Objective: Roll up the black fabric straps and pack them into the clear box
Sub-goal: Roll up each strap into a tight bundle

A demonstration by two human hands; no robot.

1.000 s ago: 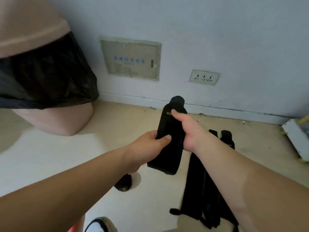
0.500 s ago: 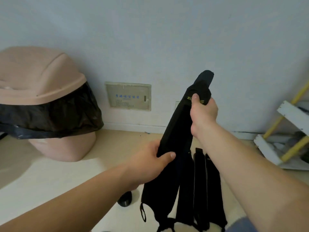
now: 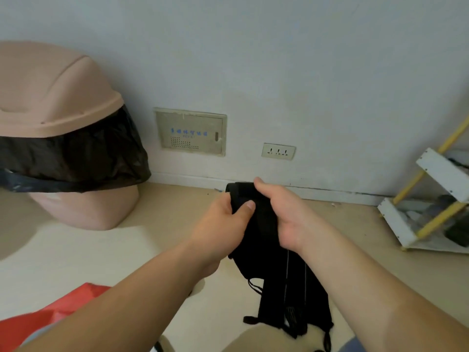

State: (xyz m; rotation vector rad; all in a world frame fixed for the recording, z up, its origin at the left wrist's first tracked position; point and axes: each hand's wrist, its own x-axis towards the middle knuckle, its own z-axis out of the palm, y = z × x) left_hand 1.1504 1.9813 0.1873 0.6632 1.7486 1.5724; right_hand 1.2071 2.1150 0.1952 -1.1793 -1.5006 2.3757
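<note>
Item: black fabric strap (image 3: 256,212), held above the floor (image 3: 127,250) at the centre of the view, its upper end doubled over and bunched between both grips. Left grip (image 3: 223,224): fingers curled behind the fabric, thumb pressed on its face. Right grip (image 3: 286,214): fingers closed round the same bunch from 3 o'clock. The strap's tail is let hang towards 6 o'clock, where it merges with the remaining straps (image 3: 291,295), laid side by side on the floor; where one ends and the next begins cannot be told. Material: soft, matte cloth, limp, flat and long, with thin loops at the lower ends and a pale line down one length. Clear box: not in view. Risks, as judged: a slack first turn would likely give a loose, lopsided roll that springs open once released; the hanging tail or its loops may be snagged on the neighbouring straps, and those dragged along; a bulky roll might not be fitted into the box. Surroundings: smooth pink plastic bin (image 3: 63,97) with glossy black liner (image 3: 76,158) at 10 o'clock; white-and-yellow rack (image 3: 436,199) at 3 o'clock.
</note>
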